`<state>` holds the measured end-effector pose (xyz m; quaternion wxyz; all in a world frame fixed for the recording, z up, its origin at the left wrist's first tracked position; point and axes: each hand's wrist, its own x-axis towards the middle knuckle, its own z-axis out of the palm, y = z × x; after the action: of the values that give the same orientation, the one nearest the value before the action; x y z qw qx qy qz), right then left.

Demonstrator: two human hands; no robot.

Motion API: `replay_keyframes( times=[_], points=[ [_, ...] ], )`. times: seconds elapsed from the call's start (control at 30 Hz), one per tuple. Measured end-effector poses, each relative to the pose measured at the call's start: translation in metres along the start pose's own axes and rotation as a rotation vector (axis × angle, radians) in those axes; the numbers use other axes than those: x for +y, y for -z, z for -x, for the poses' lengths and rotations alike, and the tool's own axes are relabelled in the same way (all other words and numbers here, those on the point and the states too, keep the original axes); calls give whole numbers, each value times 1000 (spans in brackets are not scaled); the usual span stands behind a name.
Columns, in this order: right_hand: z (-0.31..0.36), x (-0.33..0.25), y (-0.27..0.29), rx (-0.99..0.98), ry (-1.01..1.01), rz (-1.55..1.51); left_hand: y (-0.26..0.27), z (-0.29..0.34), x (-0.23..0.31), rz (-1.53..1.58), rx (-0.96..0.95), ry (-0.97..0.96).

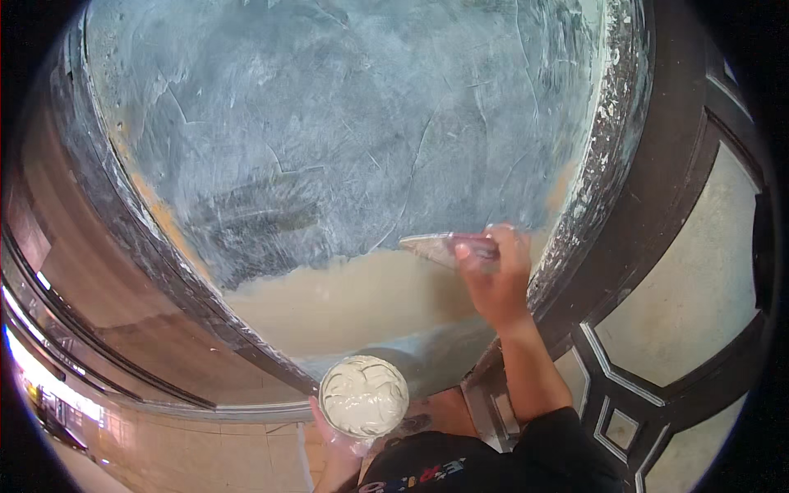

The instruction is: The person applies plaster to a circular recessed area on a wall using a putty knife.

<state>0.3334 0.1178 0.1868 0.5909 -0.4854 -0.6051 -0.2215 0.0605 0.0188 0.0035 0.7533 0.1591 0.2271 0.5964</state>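
My right hand [503, 275] grips a putty knife [433, 246] with a reddish handle. Its pale, paste-smeared blade points left and lies at or close to the wall panel, along the line where grey meets cream. Low in the middle, my left hand [335, 437] is wrapped round a round tub [324, 415] and holds it up in front of my body. Thick cream paste [364, 396] with swirl marks fills the tub near its rim. Above both hands rises the patchy grey-blue panel [329, 148], with a smooth cream band [329, 304] across its lower part.
Dark, scuffed frame strips [593, 164] border the panel on both sides, with flaking white on the right one. Dark moulding with pale inset panels [690, 279] stands to the right. Brown boards [148, 279] lie at left, above a tiled floor [214, 452].
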Motion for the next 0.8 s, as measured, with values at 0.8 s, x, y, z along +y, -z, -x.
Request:
replay_keyframes(
  times=[0.8],
  points=[
    [49, 35, -6, 29, -101, -85, -3, -5, 0, 82, 10, 49]
  ],
)
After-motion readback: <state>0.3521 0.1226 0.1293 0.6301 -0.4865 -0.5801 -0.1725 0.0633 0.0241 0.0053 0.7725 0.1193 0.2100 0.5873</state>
